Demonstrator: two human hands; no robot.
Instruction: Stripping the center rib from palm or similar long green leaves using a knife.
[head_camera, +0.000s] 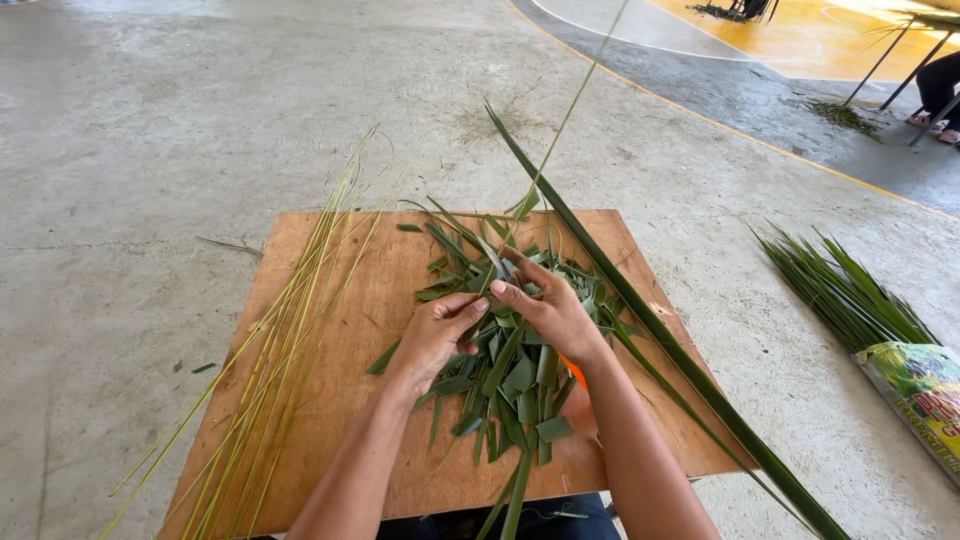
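Observation:
My left hand (432, 335) and my right hand (548, 310) meet over a wooden board (340, 290), both pinching the same thin pale-green midrib (560, 125) that runs up and away to the top of the view. A long dark green leaf blade (650, 335) slants from the board's far edge down past my right forearm. Under my hands lies a heap of cut green leaf pieces (515, 380). Something orange (573, 372) shows beneath my right wrist; what it is I cannot tell.
Several stripped yellow-green midribs (270, 370) lie along the board's left side. A bundle of green leaves (845, 290) rests on the concrete floor at right beside a printed plastic bag (920, 385). Another person's feet (935, 125) and chair legs are at far top right.

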